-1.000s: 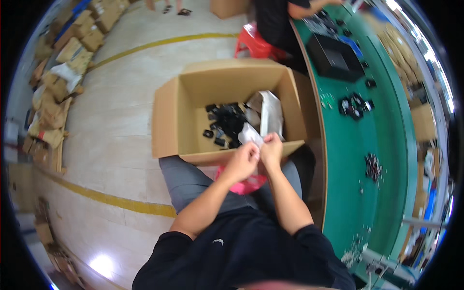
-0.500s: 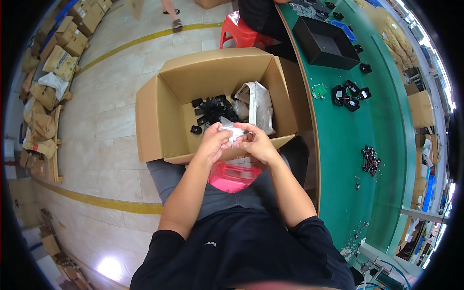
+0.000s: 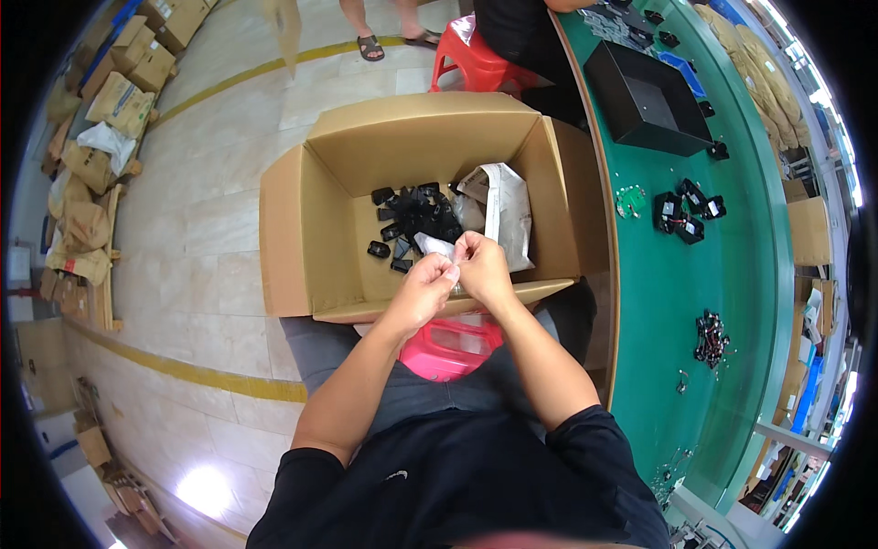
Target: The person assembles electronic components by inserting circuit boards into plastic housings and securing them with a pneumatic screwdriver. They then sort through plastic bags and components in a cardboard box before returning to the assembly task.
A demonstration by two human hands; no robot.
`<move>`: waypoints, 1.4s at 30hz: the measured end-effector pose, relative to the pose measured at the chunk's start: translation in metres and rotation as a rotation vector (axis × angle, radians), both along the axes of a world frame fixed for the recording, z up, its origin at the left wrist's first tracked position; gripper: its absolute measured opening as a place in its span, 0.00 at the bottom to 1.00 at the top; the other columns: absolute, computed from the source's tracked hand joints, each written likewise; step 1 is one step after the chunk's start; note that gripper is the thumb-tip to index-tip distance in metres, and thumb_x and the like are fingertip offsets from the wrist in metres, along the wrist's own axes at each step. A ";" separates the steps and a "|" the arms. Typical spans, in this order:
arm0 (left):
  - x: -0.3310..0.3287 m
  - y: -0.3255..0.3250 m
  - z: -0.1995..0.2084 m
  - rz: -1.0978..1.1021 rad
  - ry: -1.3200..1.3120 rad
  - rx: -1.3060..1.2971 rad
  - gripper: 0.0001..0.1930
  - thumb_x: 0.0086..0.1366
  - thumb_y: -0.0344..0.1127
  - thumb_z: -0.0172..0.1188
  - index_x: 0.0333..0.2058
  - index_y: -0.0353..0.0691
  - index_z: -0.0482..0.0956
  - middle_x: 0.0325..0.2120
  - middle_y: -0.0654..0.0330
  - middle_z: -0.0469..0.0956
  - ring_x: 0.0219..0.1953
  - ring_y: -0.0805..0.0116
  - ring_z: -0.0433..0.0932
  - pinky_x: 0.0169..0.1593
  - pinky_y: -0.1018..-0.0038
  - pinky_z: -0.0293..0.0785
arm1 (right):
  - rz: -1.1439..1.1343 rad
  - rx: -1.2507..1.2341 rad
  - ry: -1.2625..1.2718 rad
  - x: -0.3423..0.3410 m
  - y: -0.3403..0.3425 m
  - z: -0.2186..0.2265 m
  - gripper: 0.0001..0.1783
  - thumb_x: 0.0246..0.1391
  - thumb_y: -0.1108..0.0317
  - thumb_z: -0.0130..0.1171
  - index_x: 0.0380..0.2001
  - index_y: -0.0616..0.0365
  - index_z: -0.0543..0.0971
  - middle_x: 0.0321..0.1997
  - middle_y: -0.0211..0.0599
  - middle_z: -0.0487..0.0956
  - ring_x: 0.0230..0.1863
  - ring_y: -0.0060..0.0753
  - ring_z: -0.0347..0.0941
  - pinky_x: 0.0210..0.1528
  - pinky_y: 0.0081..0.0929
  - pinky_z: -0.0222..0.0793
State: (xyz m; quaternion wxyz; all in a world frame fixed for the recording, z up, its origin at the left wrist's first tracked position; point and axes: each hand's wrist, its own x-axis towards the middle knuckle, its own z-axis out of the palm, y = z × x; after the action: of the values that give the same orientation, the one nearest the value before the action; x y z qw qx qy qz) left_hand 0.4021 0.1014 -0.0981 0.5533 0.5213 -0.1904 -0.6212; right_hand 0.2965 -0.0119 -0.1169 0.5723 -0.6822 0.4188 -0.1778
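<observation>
Over the near edge of an open cardboard box [image 3: 421, 142], both my hands pinch a small white plastic bag [image 3: 433, 244]. My left hand [image 3: 423, 293] has its thumb and fingers pressed together on the bag. Close against it, my right hand [image 3: 485, 272] grips the bag from the other side, with its fingertips partly hidden. Several black plastic parts [image 3: 424, 216] lie piled on the box bottom just beyond my hands. A whitish sack [image 3: 515, 221] leans in the right part of the box.
A pink plastic item [image 3: 448, 357] sits below the box, between my legs. On the right, the green workbench [image 3: 658, 302] bears a black tray [image 3: 640, 128], black housings [image 3: 692, 227] and a pile of small parts [image 3: 711, 339]. A red stool [image 3: 471, 50] stands beyond the box, beside a seated person.
My hands have drawn closer together on the bag, and more of the white plastic now sticks out beyond them. A walking person's feet have come further into view. The view has shifted slightly.
</observation>
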 end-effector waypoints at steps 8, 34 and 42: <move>0.061 -0.005 -0.037 -0.194 -0.379 -0.013 0.03 0.72 0.33 0.55 0.40 0.43 0.70 0.23 0.67 0.72 0.22 0.75 0.68 0.26 0.75 0.65 | 0.491 -0.270 0.222 0.029 -0.026 -0.016 0.09 0.49 0.70 0.65 0.31 0.62 0.76 0.29 0.52 0.81 0.34 0.54 0.80 0.37 0.41 0.74; 0.155 -0.092 -0.241 -0.577 -1.256 0.874 0.32 0.70 0.56 0.51 0.68 0.52 0.62 0.63 0.45 0.63 0.59 0.40 0.71 0.55 0.49 0.75 | 0.401 0.163 0.793 0.054 -0.122 -0.247 0.51 0.53 0.37 0.63 0.71 0.56 0.61 0.69 0.67 0.65 0.67 0.63 0.66 0.68 0.49 0.63; 0.160 -0.090 -0.304 -0.142 -1.050 0.924 0.50 0.57 0.76 0.56 0.72 0.58 0.55 0.69 0.41 0.51 0.71 0.33 0.51 0.70 0.44 0.55 | 0.122 0.255 0.778 0.105 -0.100 -0.256 0.59 0.49 0.26 0.61 0.75 0.49 0.54 0.76 0.68 0.50 0.75 0.67 0.51 0.75 0.47 0.51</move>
State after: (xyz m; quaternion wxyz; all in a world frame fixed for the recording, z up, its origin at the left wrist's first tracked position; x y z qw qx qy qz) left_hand 0.5625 0.0112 -0.4020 0.0679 0.9203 -0.1825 -0.3392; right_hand 0.4011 -0.1114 -0.3733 0.4608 -0.6458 0.5813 0.1807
